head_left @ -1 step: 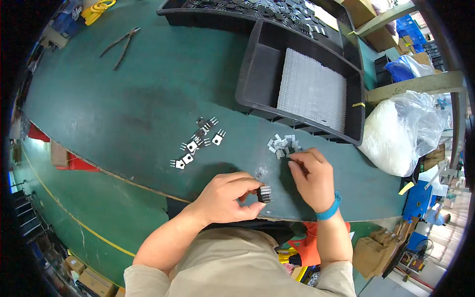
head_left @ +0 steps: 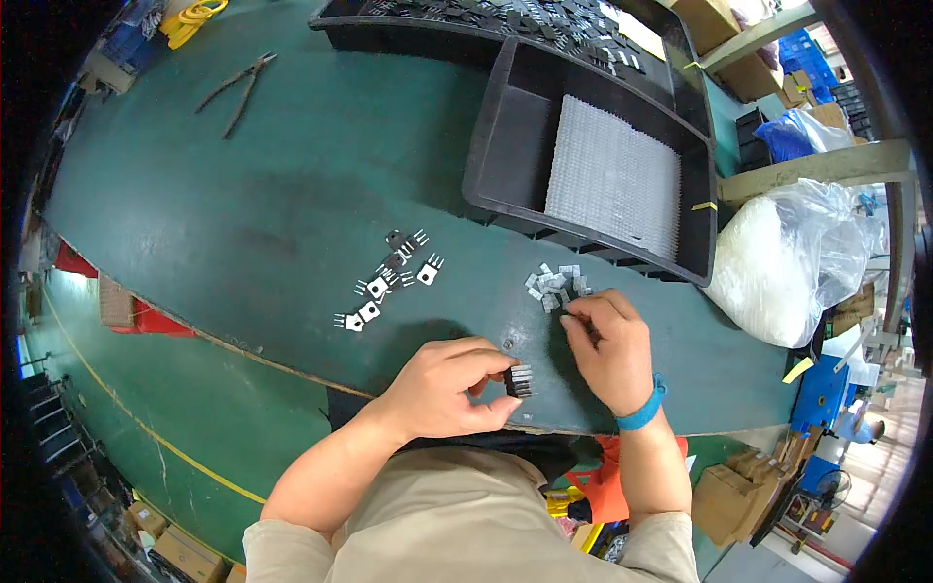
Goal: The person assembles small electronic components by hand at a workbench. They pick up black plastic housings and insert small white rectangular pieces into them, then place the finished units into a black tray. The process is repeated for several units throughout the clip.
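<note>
My left hand (head_left: 447, 389) is closed, its thumb and fingertips pinching a small stack of black transistors (head_left: 521, 381) edge-on above the table's near edge. To the right, my right hand (head_left: 614, 345), with a blue wristband, has thumb and forefinger drawn close together at the near side of a small pile of translucent grey pieces (head_left: 550, 282). Whatever lies between those fingertips is too small to make out. Loose three-legged transistors (head_left: 377, 288), black with pale metal backs, lie scattered beyond my left hand.
A black bin (head_left: 525, 146) holding a white ribbed sheet (head_left: 612, 175) stands at the back right. Behind it, another black tray (head_left: 408, 37) is full of dark parts. Pliers (head_left: 238, 92) lie at the far left. A clear bag of white material (head_left: 777, 262) sits at the right.
My right hand has shifted slightly left beside the grey pieces. My left hand and the transistor stack stay where they were.
</note>
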A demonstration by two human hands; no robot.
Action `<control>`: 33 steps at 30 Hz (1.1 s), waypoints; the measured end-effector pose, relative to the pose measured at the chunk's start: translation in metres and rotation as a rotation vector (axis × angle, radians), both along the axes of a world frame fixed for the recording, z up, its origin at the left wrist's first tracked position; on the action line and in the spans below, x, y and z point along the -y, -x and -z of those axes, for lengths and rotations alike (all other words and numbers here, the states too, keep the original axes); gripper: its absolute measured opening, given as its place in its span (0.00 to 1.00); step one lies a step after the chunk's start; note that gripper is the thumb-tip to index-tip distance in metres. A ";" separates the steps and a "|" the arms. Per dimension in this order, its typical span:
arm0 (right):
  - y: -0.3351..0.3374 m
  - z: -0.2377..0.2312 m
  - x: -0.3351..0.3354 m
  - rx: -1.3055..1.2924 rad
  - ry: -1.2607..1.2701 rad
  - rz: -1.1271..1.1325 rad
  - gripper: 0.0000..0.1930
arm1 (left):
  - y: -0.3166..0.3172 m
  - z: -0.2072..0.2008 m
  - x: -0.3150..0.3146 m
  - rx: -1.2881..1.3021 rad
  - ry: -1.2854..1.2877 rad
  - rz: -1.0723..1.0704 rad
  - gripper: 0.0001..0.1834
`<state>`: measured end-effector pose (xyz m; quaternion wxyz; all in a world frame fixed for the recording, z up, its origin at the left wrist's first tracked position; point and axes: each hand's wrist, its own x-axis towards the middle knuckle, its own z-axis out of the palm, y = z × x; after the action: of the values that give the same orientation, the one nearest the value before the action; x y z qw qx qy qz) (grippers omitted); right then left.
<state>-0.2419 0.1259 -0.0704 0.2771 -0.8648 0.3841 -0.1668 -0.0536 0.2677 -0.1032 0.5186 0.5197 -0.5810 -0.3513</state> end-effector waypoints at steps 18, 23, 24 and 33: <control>0.001 -0.002 -0.009 0.018 0.286 -0.131 0.07 | 0.001 0.001 -0.001 0.010 -0.023 -0.011 0.19; 0.005 -0.016 -0.013 0.049 0.283 -0.183 0.10 | 0.002 0.002 0.000 -0.013 0.003 -0.043 0.18; 0.005 -0.019 -0.014 0.058 0.278 -0.195 0.10 | 0.003 0.002 0.000 -0.013 0.004 -0.043 0.18; 0.003 -0.040 -0.024 0.096 0.051 -0.327 0.10 | 0.000 0.001 0.000 0.018 -0.005 -0.005 0.19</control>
<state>-0.2453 0.1503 -0.0308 0.2968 -0.9134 0.2205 -0.1702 -0.0540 0.2675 -0.1045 0.5130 0.5256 -0.5834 -0.3468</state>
